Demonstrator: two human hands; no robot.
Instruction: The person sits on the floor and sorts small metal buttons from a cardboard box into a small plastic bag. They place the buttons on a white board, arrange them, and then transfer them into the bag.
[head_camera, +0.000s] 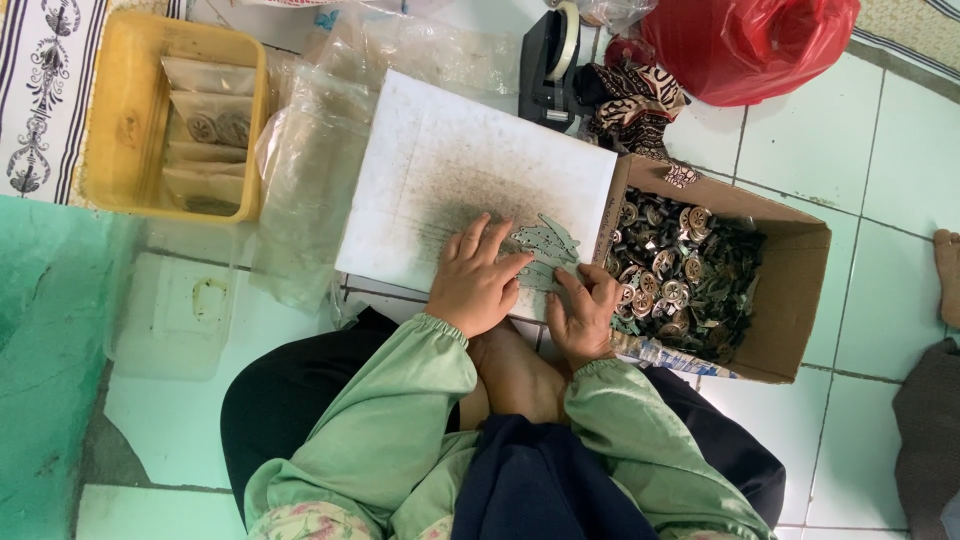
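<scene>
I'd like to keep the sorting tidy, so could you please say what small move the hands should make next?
Probably the right hand should slide another flat grey metal piece into the row under the left hand on the white board; both hands rest there.

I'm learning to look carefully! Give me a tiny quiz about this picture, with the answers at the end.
1. True or false: the left hand rests flat on the white board.
2. What holds the heap of small round metal pieces: A) the yellow tray, B) the cardboard box, C) the red plastic bag?
3. What do the fingers of the right hand touch?

Key:
1. True.
2. B; the yellow tray holds small clear packets.
3. The flat grey-green leaf-shaped pieces at the board's edge, beside the box.
</scene>
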